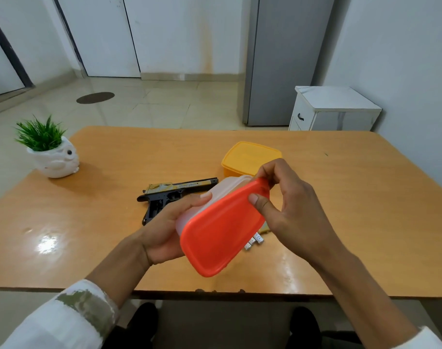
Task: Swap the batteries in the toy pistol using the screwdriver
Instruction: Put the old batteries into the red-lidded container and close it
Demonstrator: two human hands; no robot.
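Observation:
I hold a translucent plastic box with an orange lid (221, 230) tilted above the table. My left hand (164, 227) grips the box body from below and the left. At the lid's far corner, my right hand (285, 200) pinches the rim, thumb pressed on the orange surface. The black and gold toy pistol (169, 195) lies flat on the table behind the box, partly hidden by my left hand. Small white batteries (253, 241) lie on the table under the box's right side. No screwdriver is visible.
A yellow lidded box (250, 157) sits behind the orange one. A white pot with a green plant (51, 152) stands at the table's far left corner. The wooden table (365, 210) has its front edge near my knees. A white cabinet stands beyond on the right.

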